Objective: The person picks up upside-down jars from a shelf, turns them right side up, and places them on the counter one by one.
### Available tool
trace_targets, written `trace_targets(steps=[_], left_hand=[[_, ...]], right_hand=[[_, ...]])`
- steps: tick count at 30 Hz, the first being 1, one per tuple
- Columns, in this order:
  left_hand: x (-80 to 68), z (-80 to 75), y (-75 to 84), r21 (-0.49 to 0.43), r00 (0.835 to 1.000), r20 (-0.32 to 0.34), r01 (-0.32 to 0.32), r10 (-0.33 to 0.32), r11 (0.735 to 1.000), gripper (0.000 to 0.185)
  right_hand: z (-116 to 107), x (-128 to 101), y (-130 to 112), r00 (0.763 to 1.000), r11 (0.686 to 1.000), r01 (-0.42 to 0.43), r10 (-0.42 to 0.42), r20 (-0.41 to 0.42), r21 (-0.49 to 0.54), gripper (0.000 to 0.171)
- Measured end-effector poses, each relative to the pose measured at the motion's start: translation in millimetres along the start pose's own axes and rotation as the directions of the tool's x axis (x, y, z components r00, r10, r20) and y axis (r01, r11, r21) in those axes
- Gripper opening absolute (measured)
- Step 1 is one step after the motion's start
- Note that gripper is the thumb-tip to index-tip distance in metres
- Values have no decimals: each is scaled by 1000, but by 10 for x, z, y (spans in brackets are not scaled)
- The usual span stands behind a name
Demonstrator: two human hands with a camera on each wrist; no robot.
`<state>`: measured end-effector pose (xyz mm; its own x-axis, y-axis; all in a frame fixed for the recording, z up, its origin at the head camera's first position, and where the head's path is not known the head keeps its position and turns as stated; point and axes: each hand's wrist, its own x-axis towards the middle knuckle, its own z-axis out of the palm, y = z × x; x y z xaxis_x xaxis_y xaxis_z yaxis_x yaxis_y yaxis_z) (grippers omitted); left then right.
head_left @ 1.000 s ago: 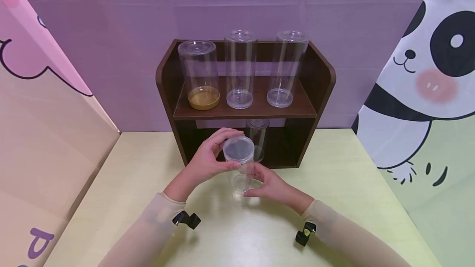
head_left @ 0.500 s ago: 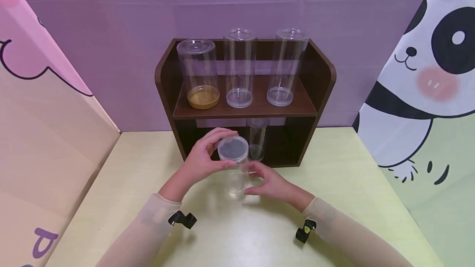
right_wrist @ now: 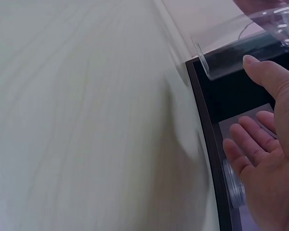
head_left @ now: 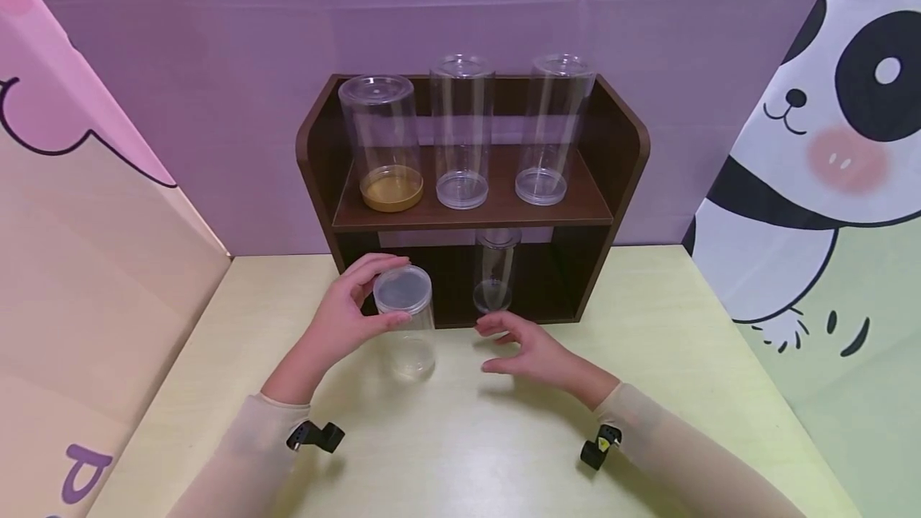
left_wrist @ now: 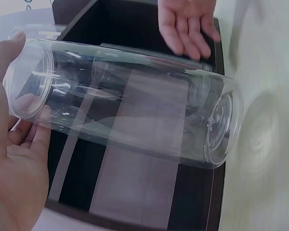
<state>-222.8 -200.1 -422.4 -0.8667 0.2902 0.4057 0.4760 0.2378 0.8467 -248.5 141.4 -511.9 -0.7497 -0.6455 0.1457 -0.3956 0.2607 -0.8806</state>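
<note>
**Left hand holds clear jar near shelf, right hand free**

Left hand [head_left: 344, 318] grips the clear lidded jar [head_left: 408, 324] by its top, fingers curled round the lid end — jar upright, base at or just above the table [head_left: 647, 358], cannot tell if it touches. It sits in front of the left part of the shelf unit's [head_left: 619, 150] lower bay. Right hand [head_left: 528, 348] hovers just right of the jar, fingers spread and relaxed, holding nothing, apart from the jar.

Progress, judging by layout: the jar is in one-hand grip close to the shelf but not yet placed in it. Top shelf already carries three tall clear jars — the left one [head_left: 381, 142] with a brownish layer at the bottom. One small jar [head_left: 495, 270] stands in the lower bay.

Surface: pale yellow-green wood-grain table. Around it — purple backdrop, pink cartoon panel at left, panda cloth [head_left: 827, 142] at right.
</note>
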Motion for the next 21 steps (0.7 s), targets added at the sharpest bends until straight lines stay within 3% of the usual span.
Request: trace_targets(steps=[8,21], left_hand=[[-161,-220,-29,35,997,-75,-12,14,999,72],[-322,-395,-69,60,989,-149,4,5,998,73]], right_hand=[[-39,-22,-30,1000,1000,-17,17,0,15,61],[-48,-39,-4,999,999,-45,45,2,25,61]])
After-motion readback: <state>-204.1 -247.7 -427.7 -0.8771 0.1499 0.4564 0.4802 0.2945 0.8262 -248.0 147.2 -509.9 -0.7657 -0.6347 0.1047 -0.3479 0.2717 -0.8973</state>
